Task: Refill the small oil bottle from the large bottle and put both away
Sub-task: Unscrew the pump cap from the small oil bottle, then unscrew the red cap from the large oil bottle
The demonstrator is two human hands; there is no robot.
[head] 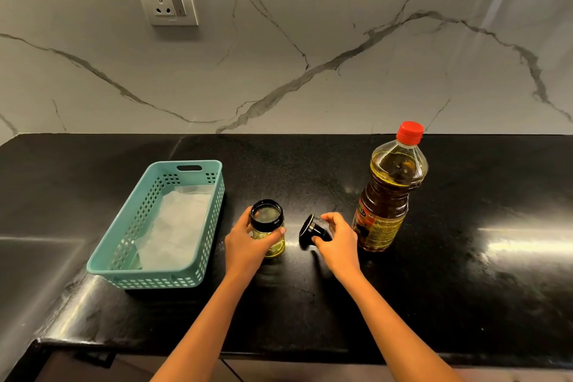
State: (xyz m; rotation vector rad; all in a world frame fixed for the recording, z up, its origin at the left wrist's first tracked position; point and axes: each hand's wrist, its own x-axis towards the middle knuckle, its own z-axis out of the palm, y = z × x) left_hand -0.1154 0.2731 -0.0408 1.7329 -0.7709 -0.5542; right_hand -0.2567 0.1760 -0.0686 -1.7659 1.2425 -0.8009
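From above: the left hand (245, 245) wraps the open small bottle (268, 226); the right hand (336, 242) pinches its black cap (310, 231) at three o'clock. Best lay the cap well clear before reaching for the large bottle (390, 192), capped, at two o'clock.

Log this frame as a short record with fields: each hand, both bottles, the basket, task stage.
left hand: grips the small oil bottle, upright on the countertop
right hand: pinches the black top, off the bottle, tilted
small oil bottle: open, a little yellow oil at the bottom
large bottle: upright to the right, red cap on, untouched
basket: teal, left of the hands, white liner inside, no bottles in it
stage: small bottle opened; pouring not begun
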